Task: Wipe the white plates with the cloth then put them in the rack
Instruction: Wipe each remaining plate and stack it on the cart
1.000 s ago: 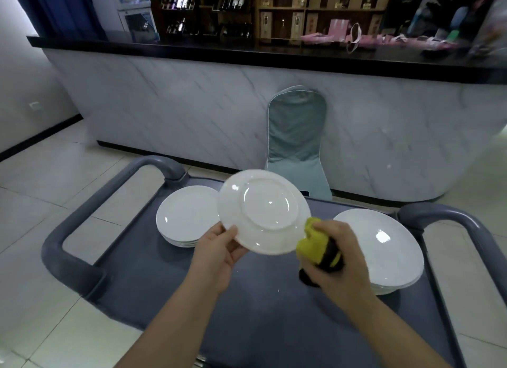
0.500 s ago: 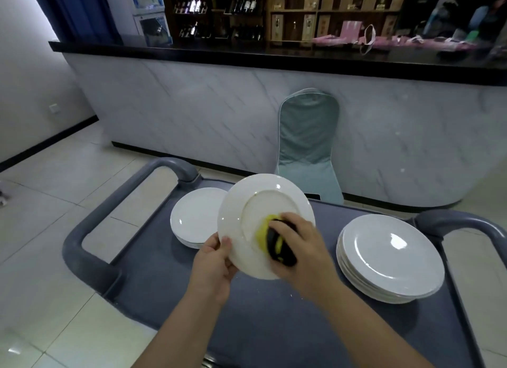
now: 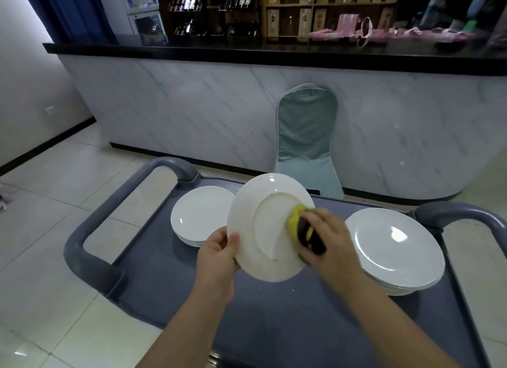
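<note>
My left hand [image 3: 218, 253] grips the lower left rim of a white plate [image 3: 263, 230], held tilted above the grey cart with its underside facing me. My right hand [image 3: 329, 240] presses a yellow and black cloth [image 3: 301, 227] against the right side of that plate's base ring. A stack of smaller white plates [image 3: 199, 216] lies on the cart at the left. Another stack of larger white plates [image 3: 397, 247] sits at the right.
The grey cart [image 3: 274, 326] has thick curved handles at the left [image 3: 82, 238] and at the right [image 3: 461, 216]. Beyond it a covered chair [image 3: 307, 137] leans against a marble-fronted bar counter [image 3: 192, 104]. Tiled floor surrounds the cart.
The cloth went from beside the plate onto its underside, then slid from the centre to the right side. The view has shifted a little to the left.
</note>
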The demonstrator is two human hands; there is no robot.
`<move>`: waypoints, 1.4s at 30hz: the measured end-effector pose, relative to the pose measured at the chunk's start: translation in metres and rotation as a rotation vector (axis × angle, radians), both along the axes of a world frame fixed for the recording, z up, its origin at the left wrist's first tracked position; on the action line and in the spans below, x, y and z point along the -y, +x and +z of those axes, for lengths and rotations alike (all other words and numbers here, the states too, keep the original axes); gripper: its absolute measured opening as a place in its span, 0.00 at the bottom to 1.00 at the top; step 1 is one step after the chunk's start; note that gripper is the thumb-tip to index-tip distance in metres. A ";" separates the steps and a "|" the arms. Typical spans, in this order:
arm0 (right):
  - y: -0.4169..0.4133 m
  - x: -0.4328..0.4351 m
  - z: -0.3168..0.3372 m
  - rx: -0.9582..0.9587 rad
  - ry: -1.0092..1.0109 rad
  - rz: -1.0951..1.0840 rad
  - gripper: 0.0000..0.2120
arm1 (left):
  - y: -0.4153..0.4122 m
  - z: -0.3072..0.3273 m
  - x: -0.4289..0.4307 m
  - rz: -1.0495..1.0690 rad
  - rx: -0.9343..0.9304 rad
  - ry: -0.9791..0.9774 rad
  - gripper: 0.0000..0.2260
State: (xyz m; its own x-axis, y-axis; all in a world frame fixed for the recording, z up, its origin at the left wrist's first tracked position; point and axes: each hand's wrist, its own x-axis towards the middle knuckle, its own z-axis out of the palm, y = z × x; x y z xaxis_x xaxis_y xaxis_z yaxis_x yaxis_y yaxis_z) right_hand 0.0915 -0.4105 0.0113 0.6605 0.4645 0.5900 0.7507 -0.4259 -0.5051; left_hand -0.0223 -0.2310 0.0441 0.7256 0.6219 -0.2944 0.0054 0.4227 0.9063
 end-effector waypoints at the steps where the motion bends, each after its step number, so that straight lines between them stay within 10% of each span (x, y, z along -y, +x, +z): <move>1: 0.011 0.001 0.005 -0.048 0.033 -0.085 0.27 | 0.000 0.000 0.006 -0.025 0.000 0.041 0.08; 10: -0.026 -0.017 -0.005 0.069 -0.085 0.281 0.26 | 0.000 0.000 0.002 -0.012 -0.050 -0.140 0.08; 17: 0.040 0.007 0.012 -0.513 0.283 -0.166 0.18 | -0.015 -0.005 0.016 -0.138 -0.029 0.133 0.08; 24: -0.018 -0.066 0.040 0.160 -0.214 0.381 0.26 | -0.009 -0.005 0.022 -0.122 -0.030 0.064 0.09; 29: 0.039 -0.053 0.058 -0.356 0.064 0.081 0.20 | -0.019 -0.010 0.020 -0.157 -0.048 0.089 0.09; 35: -0.007 -0.071 0.051 0.078 -0.211 0.478 0.27 | -0.012 -0.004 0.017 -0.109 0.005 0.077 0.09; 42: 0.075 -0.024 0.034 -0.718 0.205 0.100 0.16 | -0.003 -0.009 0.011 -0.021 0.042 -0.277 0.09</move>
